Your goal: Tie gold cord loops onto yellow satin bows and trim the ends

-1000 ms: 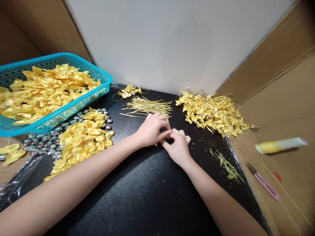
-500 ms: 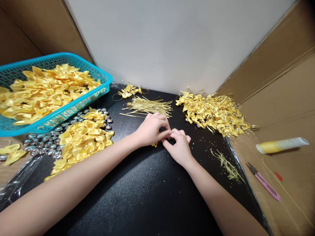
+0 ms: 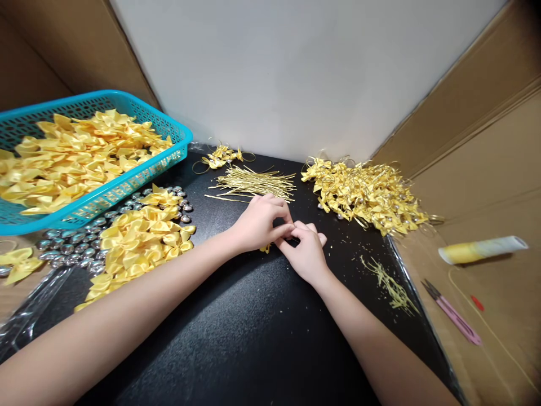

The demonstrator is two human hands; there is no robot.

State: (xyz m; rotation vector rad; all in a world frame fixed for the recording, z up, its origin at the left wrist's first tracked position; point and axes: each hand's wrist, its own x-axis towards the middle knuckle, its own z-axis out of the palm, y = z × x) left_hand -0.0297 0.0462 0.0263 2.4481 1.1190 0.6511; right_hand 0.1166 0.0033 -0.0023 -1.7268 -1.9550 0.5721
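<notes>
My left hand [image 3: 266, 223] and my right hand [image 3: 306, 248] meet over the middle of the black table, fingertips pinched together. Just below the left fingers peeks a small bit of a yellow ribbon bow [image 3: 265, 248]; the rest is hidden by the hands. What the right fingers pinch is too small and covered to make out. Right behind the left hand lies a bundle of gold cords [image 3: 256, 181]. A loose pile of yellow satin bows [image 3: 143, 237] lies left of my left forearm, with shiny silver beads [image 3: 80, 248] around it.
A turquoise basket [image 3: 186, 135] full of yellow bows stands at the left. Bows with beads and gold loops form a heap [image 3: 367, 194] at the back right, a few more [image 3: 222, 156] behind the cords. Cord scraps [image 3: 391, 287], pink thread snips [image 3: 454, 318] and a yellow-white roll [image 3: 482, 250] lie right.
Both hands hold almost the same pinched pose at the same spot. The whole view has shifted very slightly; nothing has visibly been picked up or put down.
</notes>
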